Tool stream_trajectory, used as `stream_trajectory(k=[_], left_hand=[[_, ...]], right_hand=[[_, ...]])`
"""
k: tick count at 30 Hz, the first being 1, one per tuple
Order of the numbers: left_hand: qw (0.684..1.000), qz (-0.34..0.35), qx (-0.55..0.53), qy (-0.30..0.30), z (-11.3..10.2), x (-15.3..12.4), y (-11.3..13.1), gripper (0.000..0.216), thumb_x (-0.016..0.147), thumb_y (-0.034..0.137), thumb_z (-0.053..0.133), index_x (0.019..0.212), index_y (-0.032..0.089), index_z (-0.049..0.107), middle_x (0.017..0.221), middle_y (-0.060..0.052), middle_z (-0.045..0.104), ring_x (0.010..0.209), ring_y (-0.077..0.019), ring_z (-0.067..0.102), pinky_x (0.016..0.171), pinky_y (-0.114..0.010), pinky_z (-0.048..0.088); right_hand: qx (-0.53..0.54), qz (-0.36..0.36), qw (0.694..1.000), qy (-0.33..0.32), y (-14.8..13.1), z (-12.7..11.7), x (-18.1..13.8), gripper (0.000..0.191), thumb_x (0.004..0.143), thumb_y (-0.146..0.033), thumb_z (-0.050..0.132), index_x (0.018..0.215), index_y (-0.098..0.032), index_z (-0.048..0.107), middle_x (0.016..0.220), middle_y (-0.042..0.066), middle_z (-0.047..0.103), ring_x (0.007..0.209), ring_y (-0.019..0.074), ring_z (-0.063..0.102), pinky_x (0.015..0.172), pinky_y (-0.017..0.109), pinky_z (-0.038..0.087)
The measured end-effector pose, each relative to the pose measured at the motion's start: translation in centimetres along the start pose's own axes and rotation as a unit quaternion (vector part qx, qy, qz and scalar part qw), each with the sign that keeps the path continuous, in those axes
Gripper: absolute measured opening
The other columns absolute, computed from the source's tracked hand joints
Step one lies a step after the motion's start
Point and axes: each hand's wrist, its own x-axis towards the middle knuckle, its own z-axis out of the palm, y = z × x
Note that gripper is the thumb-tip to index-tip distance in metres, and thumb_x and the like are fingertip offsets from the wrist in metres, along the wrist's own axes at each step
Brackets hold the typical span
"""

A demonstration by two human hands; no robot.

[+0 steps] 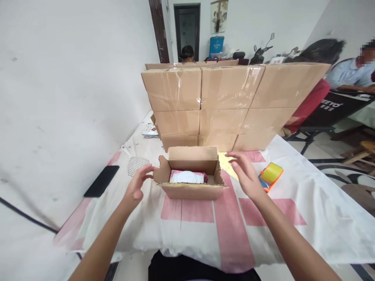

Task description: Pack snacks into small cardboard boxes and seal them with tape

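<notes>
While open-topped, box (190, 191) between left grip (136, 187) and right grip (247, 177).

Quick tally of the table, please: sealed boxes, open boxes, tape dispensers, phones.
sealed cardboard boxes, front face of the stack: 9 (a row behind is too hidden to count)
open cardboard box: 1
tape dispenser: 1
black phone: 1
Total: 12

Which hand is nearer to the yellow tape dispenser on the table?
Right. The right hand hovers just left of the tape dispenser; the left hand is beyond the open box, at its left flap.
</notes>
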Motion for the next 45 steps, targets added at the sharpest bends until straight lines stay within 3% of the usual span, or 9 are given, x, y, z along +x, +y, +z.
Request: stream_trajectory(k=[5,12,16,19,23,33,38,41,45], left_hand=[[0.997,-0.008,0.057,-0.043,3.7,-1.8,-0.4,0.069,0.089,0.081,0.04,0.11,0.025,0.074,0.125,-0.013,0.071,0.133,-0.034,0.054,0.116,-0.054,0.039],[0.98,-0.165,0.025,0.104,6.3,-1.1,0.3,0.044,0.098,0.041,0.052,0.14,0.028,0.049,0.141,-0.012,0.057,0.125,-0.0257,0.06,0.097,-0.041,0.056],[0.984,-0.083,0.139,0.07,5.5,-0.2,1.1,0.055,0.097,0.032,0.051,0.151,0.033,0.041,0.157,-0.011,0.042,0.143,-0.0295,0.045,0.106,-0.049,0.05],[0.966,0.038,0.256,-0.024,5.1,1.1,2.8,0.051,0.098,0.022,0.047,0.148,0.034,0.047,0.146,-0.007,0.059,0.14,-0.0283,0.049,0.114,-0.054,0.039],[0.924,0.096,0.336,-0.156,6.6,2.6,4.7,0.042,0.102,0.034,0.048,0.143,0.03,0.056,0.141,-0.005,0.066,0.123,-0.0286,0.061,0.099,-0.047,0.048],[0.901,0.038,0.398,-0.172,10.0,3.3,6.4,0.058,0.092,0.063,0.059,0.135,0.024,0.067,0.144,-0.008,0.063,0.116,-0.0379,0.061,0.096,-0.055,0.048],[0.896,0.05,0.412,-0.158,9.5,2.8,7.0,0.056,0.096,0.056,0.056,0.145,0.029,0.057,0.15,-0.007,0.057,0.122,-0.0362,0.057,0.099,-0.053,0.045],[0.899,0.079,0.413,-0.12,9.2,2.1,7.7,0.054,0.096,0.052,0.057,0.146,0.03,0.055,0.156,-0.008,0.051,0.127,-0.0366,0.053,0.098,-0.051,0.045],[0.937,0.137,0.321,-0.026,11.5,1.0,9.4,0.036,0.095,0.037,0.057,0.129,0.025,0.065,0.14,-0.013,0.062,0.109,-0.0315,0.061,0.096,-0.05,0.049]], right_hand=[[-0.009,-0.03,0.976,-0.216,2.4,1.2,-1.8,0.034,0.107,-0.04,0.039,0.121,-0.031,0.069,0.121,0.005,0.072,0.139,0.0293,0.048,0.125,0.059,0.023],[0.105,0.129,0.986,-0.009,4.9,3.4,0.4,0.058,0.103,-0.056,0.042,0.154,-0.03,0.037,0.151,0.012,0.053,0.138,0.0274,0.052,0.11,0.051,0.047],[0.14,0.07,0.987,-0.039,5.4,3.5,0.3,0.047,0.105,-0.051,0.038,0.146,-0.029,0.049,0.123,0.01,0.071,0.128,0.0268,0.06,0.11,0.051,0.046],[0.059,-0.028,0.994,-0.082,5.0,3.0,-0.7,0.035,0.104,-0.045,0.043,0.126,-0.028,0.065,0.122,0.01,0.071,0.135,0.0296,0.053,0.113,0.053,0.041],[-0.03,-0.072,0.992,-0.099,4.7,2.6,-1.6,0.036,0.105,-0.039,0.041,0.132,-0.028,0.062,0.133,0.011,0.067,0.143,0.0307,0.046,0.113,0.055,0.039],[-0.103,-0.098,0.981,-0.132,3.8,2.8,-1.8,0.044,0.106,-0.03,0.032,0.147,-0.027,0.048,0.138,0.01,0.066,0.149,0.0298,0.04,0.114,0.056,0.035],[-0.106,0.005,0.986,0.129,4.1,-0.3,-5.6,0.046,0.099,-0.038,0.051,0.143,-0.025,0.046,0.143,0.015,0.056,0.14,0.0319,0.047,0.115,0.057,0.037],[-0.071,0.15,0.907,0.386,7.0,-4.1,-7.7,0.047,0.091,-0.045,0.062,0.13,-0.021,0.05,0.136,0.017,0.054,0.128,0.0314,0.055,0.105,0.05,0.049],[0.066,0.308,0.893,0.321,12.3,-7.8,-7.5,0.045,0.074,-0.051,0.073,0.1,-0.017,0.059,0.099,0.012,0.068,0.089,0.0273,0.068,0.079,0.04,0.057]])
